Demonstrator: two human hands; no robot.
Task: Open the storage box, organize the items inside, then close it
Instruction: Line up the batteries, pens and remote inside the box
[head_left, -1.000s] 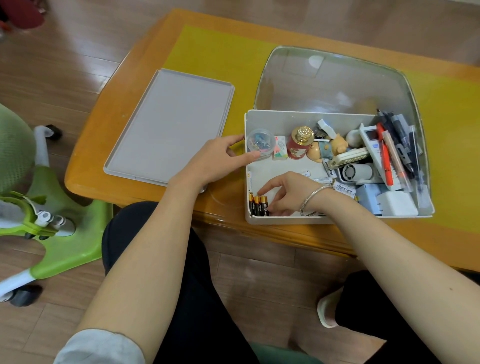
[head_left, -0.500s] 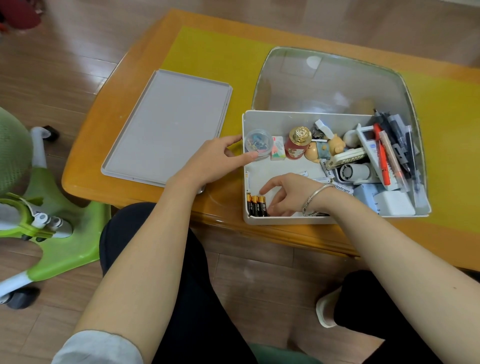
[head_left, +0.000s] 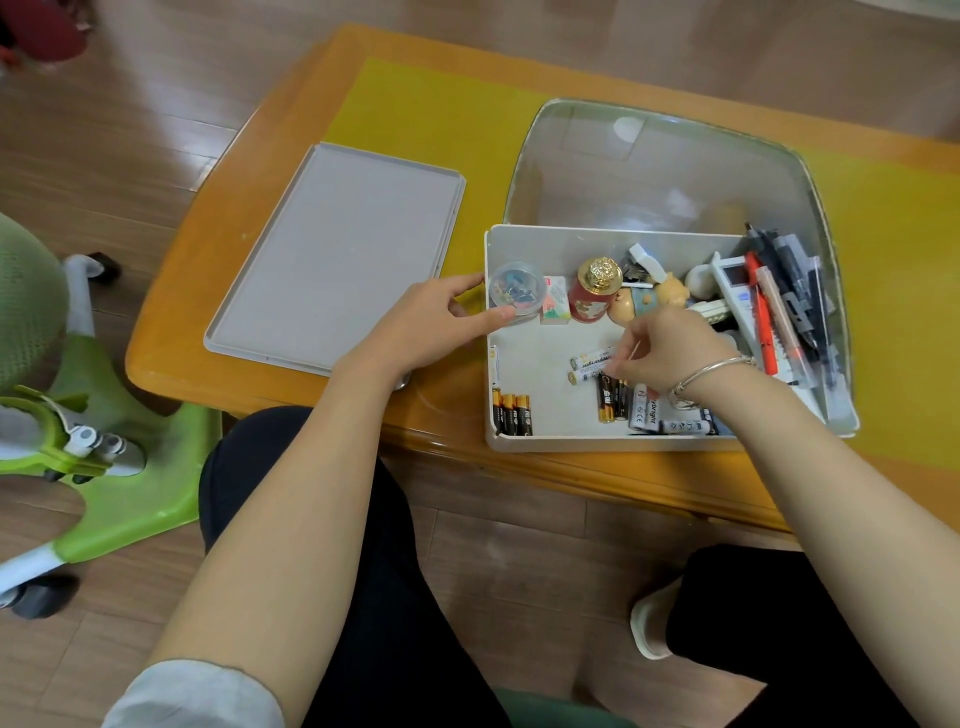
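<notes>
The white storage box stands open at the table's near edge. Its grey lid lies flat to the left. My left hand holds the box's left wall, thumb on the rim beside a clear round tub of clips. Inside the box, my right hand has its fingers curled, and the fingertips pinch the end of a white battery. Three black-and-gold batteries stand side by side in the front left corner. More loose batteries lie under my right wrist.
A red jar with a gold cap, a small figurine and pens fill the back and right of the box. A clear curved cover stands behind it. A green chair is at my left.
My right hand has left the three batteries in the front left corner and moved right and back to the white batteries, uncovering the loose ones. My left hand has stayed on the box wall.
</notes>
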